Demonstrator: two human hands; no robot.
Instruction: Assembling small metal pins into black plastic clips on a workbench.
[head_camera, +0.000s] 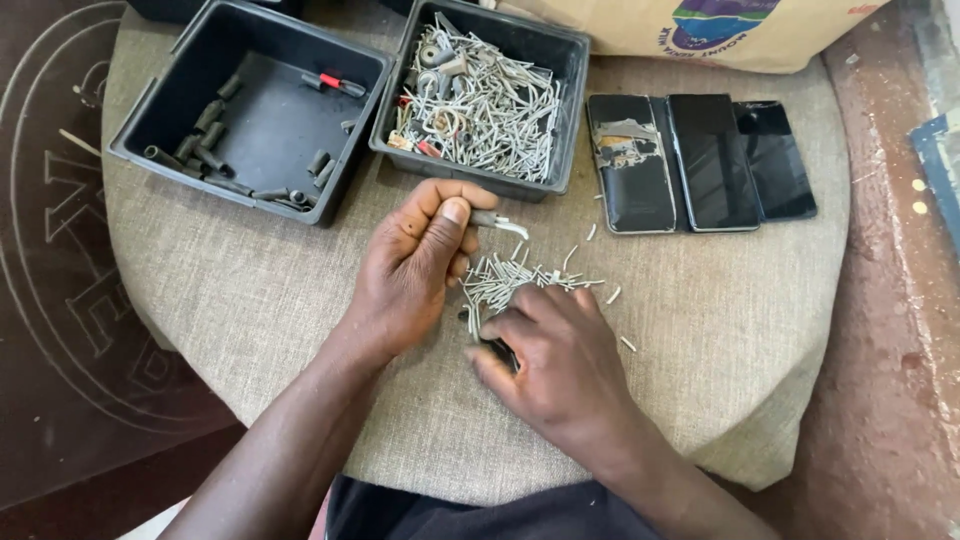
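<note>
On our cloth-covered round table (250, 300), left hand (415, 265) pinches a small grey metal pin (497, 222); right hand (560, 365), fingers curled, seemingly gripping something dark, rests by the loose pile of pins (510, 278); many remain unsorted.

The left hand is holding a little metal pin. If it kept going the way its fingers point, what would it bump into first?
Probably the black bin full of silver pins, just past the left hand and its small pin. Depth is hard to judge.
</note>
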